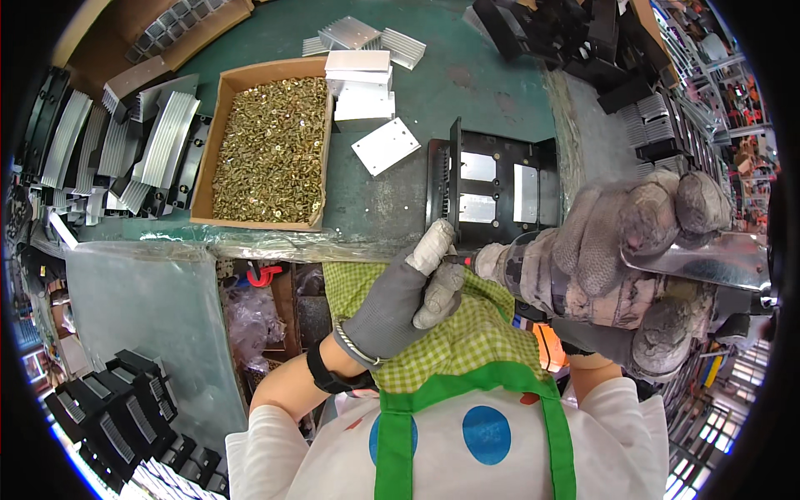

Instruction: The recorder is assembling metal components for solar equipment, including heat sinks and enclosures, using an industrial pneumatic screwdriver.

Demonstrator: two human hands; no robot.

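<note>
The desk [500, 92] has a worn green top, its front edge wrapped in clear film [367, 248]. A grey surface [596, 125] adjoins the right edge, metal shelving [733, 62] beyond it. Near the front left corner, a grey panel [150, 292] catches pale light; past the front right corner, a barred area [717, 429] shines brightly.

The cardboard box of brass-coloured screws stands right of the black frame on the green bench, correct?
Wrong side: the head view shows the cardboard box of brass-coloured screws standing left of the black frame on the green bench.
</note>
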